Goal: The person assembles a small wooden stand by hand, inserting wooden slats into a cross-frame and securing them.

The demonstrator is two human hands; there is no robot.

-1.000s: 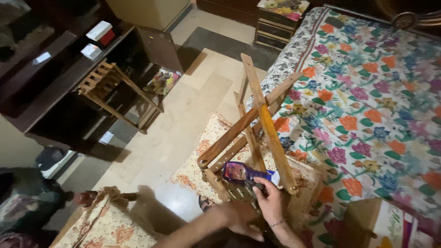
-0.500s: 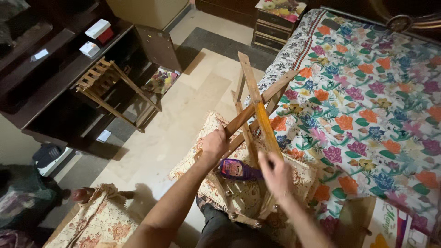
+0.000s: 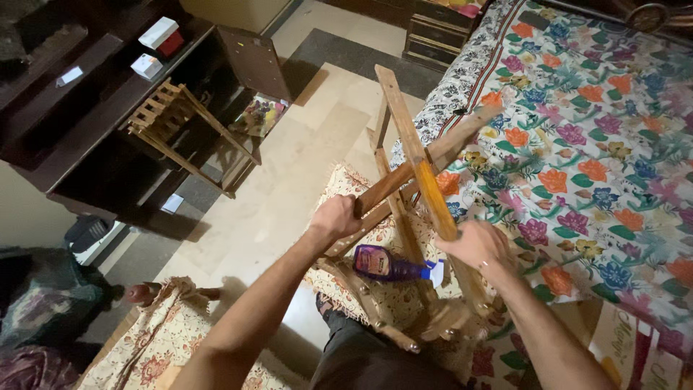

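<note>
Gripping the crossed wooden frame (image 3: 411, 180) with both hands, left hand (image 3: 336, 217) and right hand (image 3: 476, 244) clamped on separate bars, I am risking it scissoring shut onto the purple spray bottle (image 3: 386, 263) on the rug's (image 3: 346, 189) near edge.

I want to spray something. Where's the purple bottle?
In the head view the purple bottle lies on its side on the patterned mat, low in the middle, under the crossed wooden frame, between the left hand and right hand.

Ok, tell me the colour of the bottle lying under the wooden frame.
The bottle is purple with a white spray head, seen best in the head view.
</note>
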